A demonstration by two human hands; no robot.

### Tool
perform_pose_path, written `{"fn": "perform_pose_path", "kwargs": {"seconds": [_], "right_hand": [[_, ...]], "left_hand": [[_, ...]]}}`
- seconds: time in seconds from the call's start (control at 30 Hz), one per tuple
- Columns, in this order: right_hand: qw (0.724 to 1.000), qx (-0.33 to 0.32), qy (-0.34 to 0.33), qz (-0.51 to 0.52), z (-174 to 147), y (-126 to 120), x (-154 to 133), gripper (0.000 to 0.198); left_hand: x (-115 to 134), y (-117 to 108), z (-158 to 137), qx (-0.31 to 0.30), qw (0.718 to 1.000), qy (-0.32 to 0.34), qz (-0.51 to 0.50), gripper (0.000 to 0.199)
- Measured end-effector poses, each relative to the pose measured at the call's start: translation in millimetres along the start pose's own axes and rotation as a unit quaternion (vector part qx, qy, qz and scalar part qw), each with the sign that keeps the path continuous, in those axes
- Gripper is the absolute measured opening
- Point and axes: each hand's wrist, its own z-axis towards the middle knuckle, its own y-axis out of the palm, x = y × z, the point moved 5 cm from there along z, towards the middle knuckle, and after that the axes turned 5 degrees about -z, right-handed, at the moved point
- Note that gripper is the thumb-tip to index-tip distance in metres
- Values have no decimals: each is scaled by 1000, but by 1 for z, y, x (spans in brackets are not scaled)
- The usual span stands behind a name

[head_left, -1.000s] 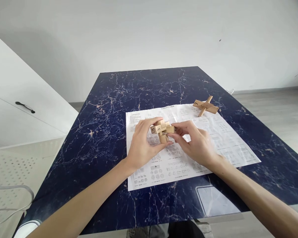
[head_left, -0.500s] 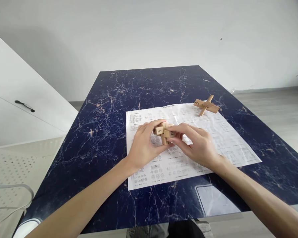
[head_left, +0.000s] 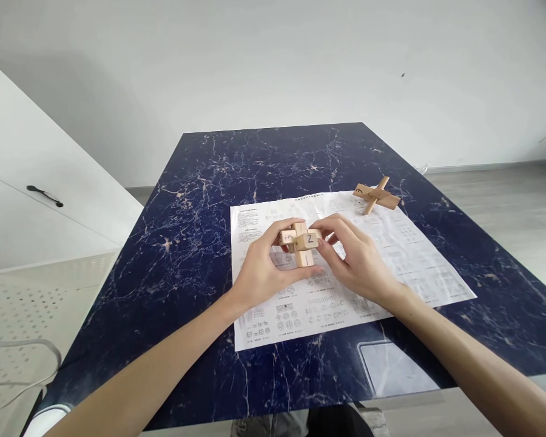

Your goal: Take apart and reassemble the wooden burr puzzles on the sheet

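Note:
Between my hands is a wooden burr puzzle (head_left: 306,244) of interlocked blocks, with a 2 and a 3 marked on block ends. My left hand (head_left: 262,261) is closed on it, index finger over the top and thumb beneath. At its right side, my right hand (head_left: 355,254) pinches a block with thumb and fingertips. The puzzle is held above a printed instruction sheet (head_left: 414,267) covered in small diagrams. Some of the blocks' far sides are hidden by my fingers.
A second wooden puzzle (head_left: 377,195), cross-shaped and marked with a 3, rests at the sheet's upper right corner. The blue marbled table (head_left: 200,176) stands near a white wall. A white cabinet (head_left: 36,152) with a black handle is at the left, above a perforated pale surface (head_left: 27,303).
The puzzle has turned slightly, so the end marked 2 faces me more. My right fingers have shifted up and back along its right side.

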Motion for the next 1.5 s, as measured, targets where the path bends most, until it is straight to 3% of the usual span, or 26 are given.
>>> {"fn": "perform_pose_path", "kwargs": {"seconds": [0.23, 0.4, 0.57, 0.67, 0.83, 0.93, 1.1, 1.23, 1.33, 1.5], "right_hand": [[997, -75, -10, 29, -1, 2, 3, 26], [994, -84, -22, 61, -2, 2, 2, 40], [987, -96, 26, 130, -7, 8, -1, 55], [952, -150, 96, 249, -12, 19, 0, 62], [843, -239, 197, 440, -16, 34, 0, 61], [817, -253, 210, 474, -15, 34, 0, 60], [823, -232, 206, 477, -12, 34, -1, 60], [805, -202, 226, 510, -8, 34, 1, 55], [788, -142, 276, 531, -4, 31, 9, 51], [775, 2, 324, 543, 2, 20, 31, 42]], "left_hand": [[5, 0, 2, -47, 997, 9, -59, 72], [12, 2, 0, -79, 993, 2, -86, 66], [13, 4, -1, -81, 991, -9, -108, 67], [12, 4, -2, -75, 992, -7, -104, 69], [16, 2, -4, -76, 993, 18, -86, 70], [17, 2, -4, -79, 993, 28, -81, 71], [16, 4, -4, -71, 995, 27, -69, 69], [9, 4, -4, -31, 999, 10, -28, 77], [2, 2, -4, 9, 1000, -3, 1, 79], [-7, -2, -3, 54, 998, -46, 2, 52]]}}
